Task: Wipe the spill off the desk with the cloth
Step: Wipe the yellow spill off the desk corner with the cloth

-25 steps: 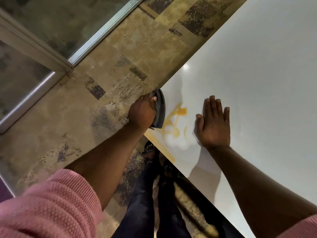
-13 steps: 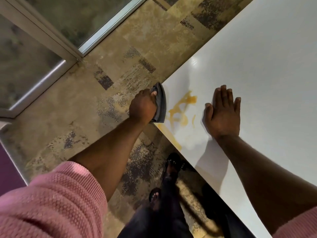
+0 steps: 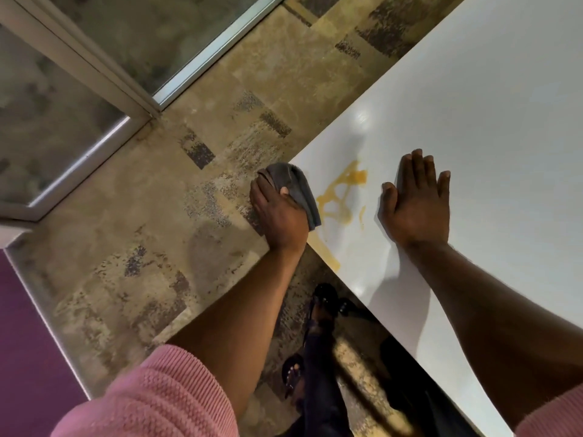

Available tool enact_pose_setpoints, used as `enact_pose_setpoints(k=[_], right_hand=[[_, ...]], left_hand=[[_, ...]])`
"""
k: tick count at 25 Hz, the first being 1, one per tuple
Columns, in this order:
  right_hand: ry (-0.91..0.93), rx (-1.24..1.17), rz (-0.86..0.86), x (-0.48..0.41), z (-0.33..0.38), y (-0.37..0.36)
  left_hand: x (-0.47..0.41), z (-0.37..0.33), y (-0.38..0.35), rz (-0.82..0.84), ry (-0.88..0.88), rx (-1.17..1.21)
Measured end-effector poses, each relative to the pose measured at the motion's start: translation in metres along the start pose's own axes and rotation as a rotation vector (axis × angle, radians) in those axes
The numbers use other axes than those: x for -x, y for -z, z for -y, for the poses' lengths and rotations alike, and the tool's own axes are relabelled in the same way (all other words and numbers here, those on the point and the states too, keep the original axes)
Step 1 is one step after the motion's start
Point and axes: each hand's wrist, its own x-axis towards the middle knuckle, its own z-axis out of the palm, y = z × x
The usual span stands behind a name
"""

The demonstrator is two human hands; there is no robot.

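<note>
An orange-yellow spill (image 3: 340, 193) streaks the white desk (image 3: 489, 105) near its left corner, and a smear of it runs along the front edge. My left hand (image 3: 279, 216) grips a folded grey cloth (image 3: 298, 189) at the desk's corner, the cloth resting on the surface just left of the spill. My right hand (image 3: 416, 203) lies flat on the desk, palm down with fingers together, just right of the spill and holding nothing.
The desk's corner juts over a mottled tan and dark carpet (image 3: 157, 247). A glass partition with a metal frame (image 3: 104, 77) stands at the upper left. My legs and sandalled feet (image 3: 321, 310) stand below the desk's front edge.
My left hand has turned the cloth from upright at the desk's edge to lying over the corner. The view has shifted a little; my right hand stays flat beside the spill.
</note>
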Motion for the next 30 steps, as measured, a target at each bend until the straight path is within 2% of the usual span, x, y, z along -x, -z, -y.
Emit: enact_pose_setpoints(k=[6,11,19,26,30], right_hand=[[-0.011,-0.024,-0.028,0.000,0.001,-0.001],[-0.011,-0.027,-0.024,0.001,0.002,0.000],[-0.014,-0.043,0.000,-0.001,-0.001,0.002],[-0.016,-0.168,0.007,0.001,-0.002,0.010],[-0.024,-0.282,-0.005,0.002,-0.005,0.013]], left_hand=[[-0.001,0.013,-0.002,0.095,-0.347,-0.405],[-0.013,-0.005,0.001,0.249,-0.556,-0.613],[-0.031,-0.055,-0.033,0.401,-0.841,-0.616],[-0.027,-0.051,-0.029,0.540,-1.159,-0.619],[-0.044,-0.041,-0.021,0.716,-1.380,-0.659]])
